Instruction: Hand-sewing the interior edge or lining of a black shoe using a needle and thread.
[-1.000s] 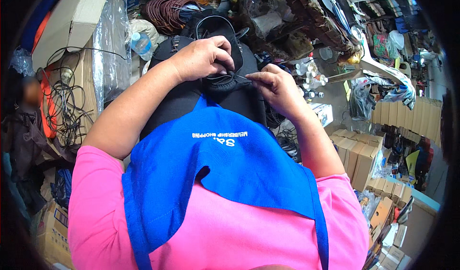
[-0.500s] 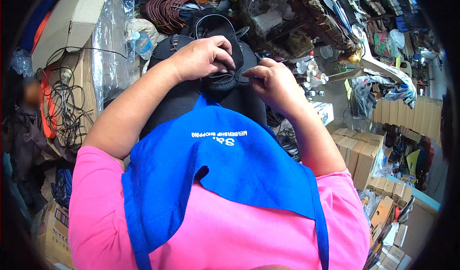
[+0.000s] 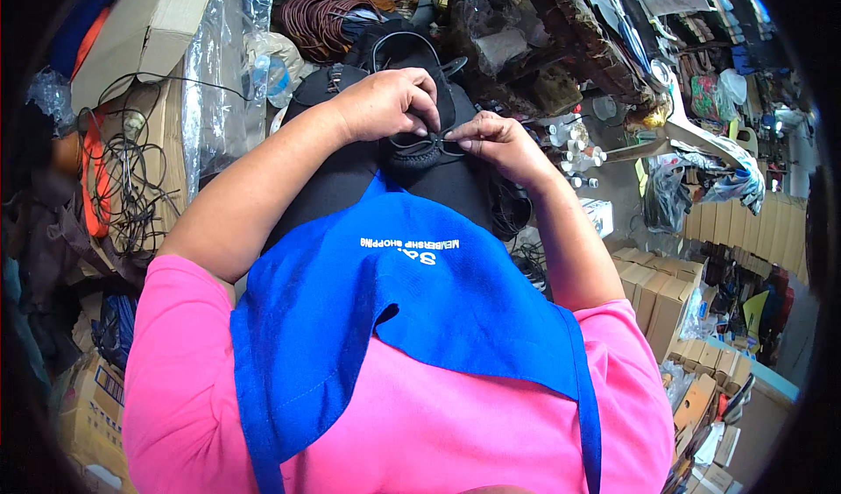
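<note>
A black shoe lies on my lap, its ridged, rounded end toward me and its dark opening away from me. Over its left side reaches my left hand, fingers bent down and closed, tips meeting at the shoe's upper; anything between them is too small to make out. From the right comes my right hand, thumb and forefinger pinched on a thin dark cord at the shoe. Both hands' fingertips are close together, a small gap apart. Under the shoe are my dark-clothed legs and a blue apron.
Left stand a large cardboard box and a tangle of black cable. Coiled reddish cord lies beyond the shoe. To the right are small bottles, a pale metal stand and stacked cardboard boxes.
My right fingertips have moved down and in to the shoe, pinching the cord nearer my left fingers. My left hand has shifted slightly right. The whole view has shifted a little.
</note>
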A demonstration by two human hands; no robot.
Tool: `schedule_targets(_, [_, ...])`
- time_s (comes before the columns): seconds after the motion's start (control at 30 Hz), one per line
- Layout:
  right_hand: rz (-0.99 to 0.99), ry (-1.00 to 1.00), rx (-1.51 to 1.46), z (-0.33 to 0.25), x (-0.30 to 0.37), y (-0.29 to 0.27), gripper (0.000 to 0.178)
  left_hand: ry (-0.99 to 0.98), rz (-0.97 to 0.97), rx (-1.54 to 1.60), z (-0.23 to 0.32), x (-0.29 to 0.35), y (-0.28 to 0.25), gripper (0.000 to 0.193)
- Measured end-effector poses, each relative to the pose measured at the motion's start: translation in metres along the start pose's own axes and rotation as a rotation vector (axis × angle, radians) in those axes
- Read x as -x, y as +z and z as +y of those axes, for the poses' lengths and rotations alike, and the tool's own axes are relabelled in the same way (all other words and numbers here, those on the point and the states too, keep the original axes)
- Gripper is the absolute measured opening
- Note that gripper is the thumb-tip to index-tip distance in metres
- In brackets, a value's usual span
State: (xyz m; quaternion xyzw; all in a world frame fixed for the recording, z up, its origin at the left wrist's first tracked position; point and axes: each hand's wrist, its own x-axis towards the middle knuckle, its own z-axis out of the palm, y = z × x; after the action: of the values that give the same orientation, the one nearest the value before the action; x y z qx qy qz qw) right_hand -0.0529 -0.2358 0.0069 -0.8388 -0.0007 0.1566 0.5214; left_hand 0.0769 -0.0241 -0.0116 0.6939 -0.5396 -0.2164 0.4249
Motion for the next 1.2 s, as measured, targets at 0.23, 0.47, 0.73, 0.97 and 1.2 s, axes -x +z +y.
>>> schedule_targets(0.23, [0.234,-0.083,0.229,-0.019,0.005,0.029,0.017,-0.055,0.068,-0.074,0.015,0.002,0.0,0.03])
schedule_targets(0.47, [0.352,-0.292,0.6,-0.012,0.026,0.037,0.032,-0.275,0.281,-0.24,0.046,0.052,-0.02,0.046])
schedule_targets(0.73, [0.35,-0.188,0.845,-0.027,0.043,0.057,0.04,-0.153,0.397,-0.327,0.067,0.084,0.017,0.025])
schedule_targets(0.97, [0.286,-0.15,0.619,-0.007,0.039,0.043,0.038,-0.155,0.346,-0.843,0.058,0.075,0.02,0.015])
schedule_targets(1.2, [0.109,-0.152,0.373,-0.001,0.017,0.008,0.034,-0.142,0.34,-0.373,0.03,0.049,0.02,0.022])
